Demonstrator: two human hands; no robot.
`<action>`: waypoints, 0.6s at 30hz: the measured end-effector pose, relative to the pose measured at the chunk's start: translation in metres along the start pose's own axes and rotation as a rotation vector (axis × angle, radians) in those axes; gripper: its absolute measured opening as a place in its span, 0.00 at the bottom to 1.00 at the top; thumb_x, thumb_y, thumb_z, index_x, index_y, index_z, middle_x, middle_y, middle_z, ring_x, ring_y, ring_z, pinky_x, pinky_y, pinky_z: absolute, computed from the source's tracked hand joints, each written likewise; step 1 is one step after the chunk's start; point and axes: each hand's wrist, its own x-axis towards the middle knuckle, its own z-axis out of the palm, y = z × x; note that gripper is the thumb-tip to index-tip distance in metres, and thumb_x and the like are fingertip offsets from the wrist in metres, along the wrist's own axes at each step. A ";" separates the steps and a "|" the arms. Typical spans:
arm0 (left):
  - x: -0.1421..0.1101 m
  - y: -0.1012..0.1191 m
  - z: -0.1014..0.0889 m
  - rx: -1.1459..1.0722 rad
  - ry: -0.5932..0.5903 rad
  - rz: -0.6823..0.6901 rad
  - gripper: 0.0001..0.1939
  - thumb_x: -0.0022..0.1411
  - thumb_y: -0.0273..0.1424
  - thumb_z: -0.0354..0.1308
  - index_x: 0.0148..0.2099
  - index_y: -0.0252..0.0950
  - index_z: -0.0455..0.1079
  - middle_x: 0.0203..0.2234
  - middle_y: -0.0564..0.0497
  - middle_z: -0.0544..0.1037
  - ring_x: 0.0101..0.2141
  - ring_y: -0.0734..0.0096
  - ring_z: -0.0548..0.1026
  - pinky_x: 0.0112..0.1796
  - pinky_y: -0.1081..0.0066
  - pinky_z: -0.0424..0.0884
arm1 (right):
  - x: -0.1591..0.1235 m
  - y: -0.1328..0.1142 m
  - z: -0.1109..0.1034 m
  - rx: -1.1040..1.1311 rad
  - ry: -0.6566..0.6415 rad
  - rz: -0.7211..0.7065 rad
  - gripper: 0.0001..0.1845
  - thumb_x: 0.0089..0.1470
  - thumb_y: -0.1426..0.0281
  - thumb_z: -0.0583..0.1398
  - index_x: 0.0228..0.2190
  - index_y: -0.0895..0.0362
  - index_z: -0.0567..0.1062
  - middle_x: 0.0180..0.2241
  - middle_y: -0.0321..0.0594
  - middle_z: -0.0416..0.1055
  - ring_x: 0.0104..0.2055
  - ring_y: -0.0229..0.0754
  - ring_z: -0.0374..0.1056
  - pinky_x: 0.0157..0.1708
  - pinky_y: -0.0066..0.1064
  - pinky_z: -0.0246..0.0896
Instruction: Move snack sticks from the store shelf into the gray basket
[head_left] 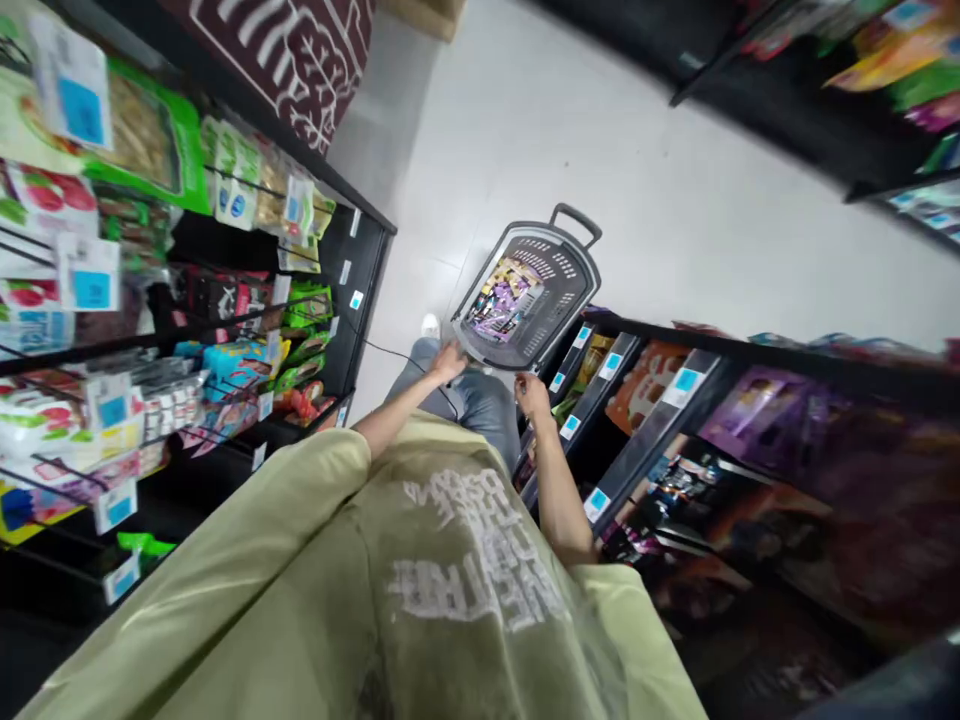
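A grey plastic shopping basket is in front of my legs, tilted, with its handle swung out at the far end. Inside it lies a shiny purple and yellow snack packet. My left hand is closed at the near left corner of the basket, its fingers on the rim. Close to the near right corner, my right hand has its fingers curled, a little apart from the basket. What those fingers hold, if anything, is hidden.
Shelving with bagged snacks on hooks runs along my left. On my right stands a low shelf unit with blue and white price tags and packets. Another dark shelf is at the upper right, across the pale floor. A thin cable hangs by my left arm.
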 end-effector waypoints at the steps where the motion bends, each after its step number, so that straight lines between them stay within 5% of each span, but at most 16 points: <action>1: 0.014 -0.005 -0.003 -0.005 0.031 -0.040 0.28 0.63 0.27 0.53 0.65 0.26 0.60 0.62 0.32 0.67 0.63 0.50 0.65 0.63 0.57 0.59 | 0.012 0.002 0.003 -0.010 0.003 -0.012 0.18 0.60 0.75 0.53 0.49 0.64 0.74 0.47 0.53 0.75 0.48 0.46 0.70 0.54 0.38 0.63; 7: 0.123 -0.042 0.010 -0.009 0.228 -0.162 0.37 0.63 0.32 0.57 0.69 0.25 0.51 0.66 0.31 0.60 0.66 0.50 0.58 0.65 0.59 0.54 | 0.112 0.041 0.049 -0.092 0.036 -0.139 0.24 0.58 0.75 0.52 0.55 0.66 0.68 0.52 0.58 0.70 0.55 0.54 0.64 0.58 0.48 0.60; 13: 0.253 -0.095 0.086 0.034 0.437 -0.065 0.42 0.63 0.37 0.59 0.71 0.25 0.45 0.68 0.31 0.55 0.69 0.50 0.52 0.67 0.55 0.51 | 0.252 0.122 0.122 -0.195 -0.044 -0.232 0.33 0.54 0.78 0.56 0.61 0.66 0.62 0.59 0.62 0.63 0.57 0.59 0.61 0.57 0.53 0.60; 18: 0.303 -0.119 0.134 0.157 0.590 0.017 0.32 0.69 0.40 0.51 0.69 0.29 0.54 0.62 0.37 0.68 0.63 0.53 0.64 0.63 0.56 0.59 | 0.366 0.179 0.193 -0.178 -0.107 -0.282 0.37 0.50 0.79 0.60 0.62 0.66 0.60 0.61 0.62 0.61 0.61 0.60 0.57 0.60 0.53 0.56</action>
